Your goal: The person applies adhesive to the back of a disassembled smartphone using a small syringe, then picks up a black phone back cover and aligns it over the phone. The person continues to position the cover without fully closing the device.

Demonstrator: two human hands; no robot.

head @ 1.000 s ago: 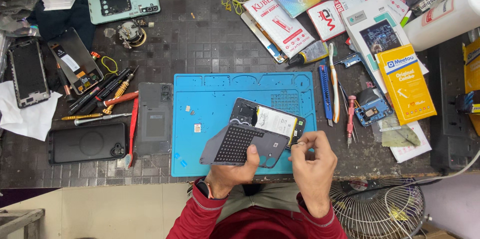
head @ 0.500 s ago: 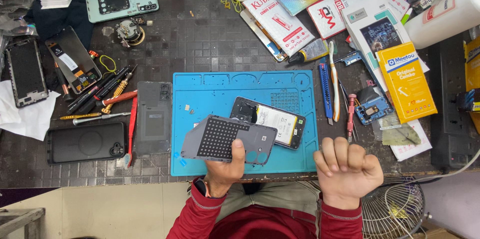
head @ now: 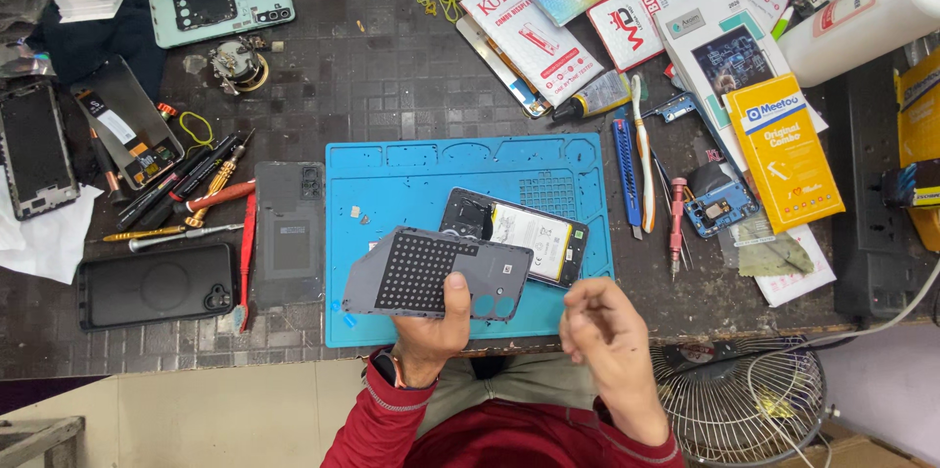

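Note:
My left hand grips the near edge of a grey phone back cover with a dotted inner patch, held flat just above the blue work mat. Behind the cover, an opened phone with its battery showing lies on the mat. My right hand hovers at the table's front edge, right of the cover, fingers loosely curled and pinched; whether it holds something small I cannot tell.
Screwdrivers and tweezers, a grey back panel and a black phone case lie left of the mat. A blue cutter, toothbrush, small board, boxes and a white bottle sit right. A fan stands below.
My right hand left the phone, lifted toward me with fingers spread, then lowered and curled near the table edge. My left hand shifted the grey cover slightly left off the phone.

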